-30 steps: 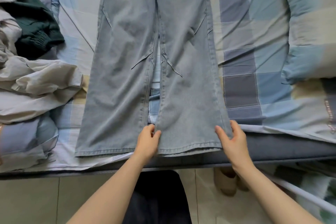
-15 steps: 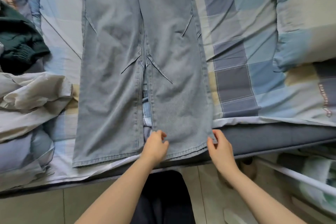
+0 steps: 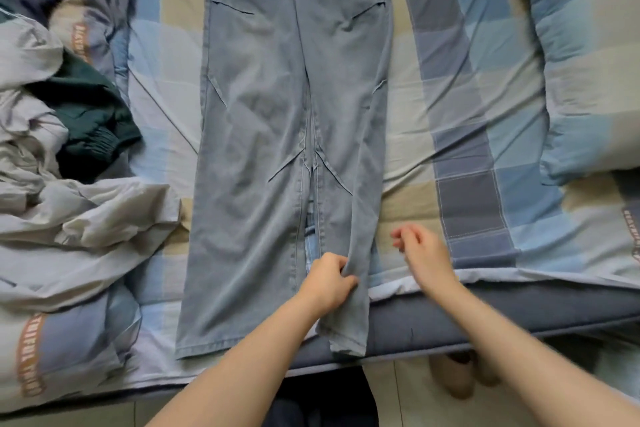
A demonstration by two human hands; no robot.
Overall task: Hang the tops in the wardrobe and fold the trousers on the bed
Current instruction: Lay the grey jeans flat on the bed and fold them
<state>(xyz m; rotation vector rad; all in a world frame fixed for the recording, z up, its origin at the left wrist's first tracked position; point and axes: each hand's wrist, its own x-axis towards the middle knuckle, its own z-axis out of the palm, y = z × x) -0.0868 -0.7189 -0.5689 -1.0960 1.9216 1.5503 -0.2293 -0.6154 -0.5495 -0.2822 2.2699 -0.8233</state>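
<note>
Near the hem end of the jeans [image 3: 277, 135], the right trouser leg is gathered into a narrow bunch and gripped by the left hand [image 3: 329, 282], whose fingers [image 3: 346, 279] are curled tightly round the denim. Just beside that bunched leg, on its outer side, the right hand [image 3: 424, 255] is held above the sheet, motion-blurred, with its fingers [image 3: 401, 236] loosely curled and nothing seen between them; whether they touch the jeans cannot be told.

The jeans, of light blue denim, are laid lengthwise on the bed [image 3: 450, 87], waistband at the far end and hems at the near edge. The left trouser leg is spread flat, while the gripped leg's hem is draped over the near edge of the bed, against the dark blue mattress side [image 3: 519, 315].

Left of the jeans, a heap of crumpled pale grey clothing [image 3: 69, 218] is piled on the bed, with a dark green garment [image 3: 93, 121] lying among it. Well to the right of the jeans, a pillow [image 3: 588, 62] in the same blue and beige check as the sheet is seen. Below the hems, a tiled floor [image 3: 398, 402] is visible.
</note>
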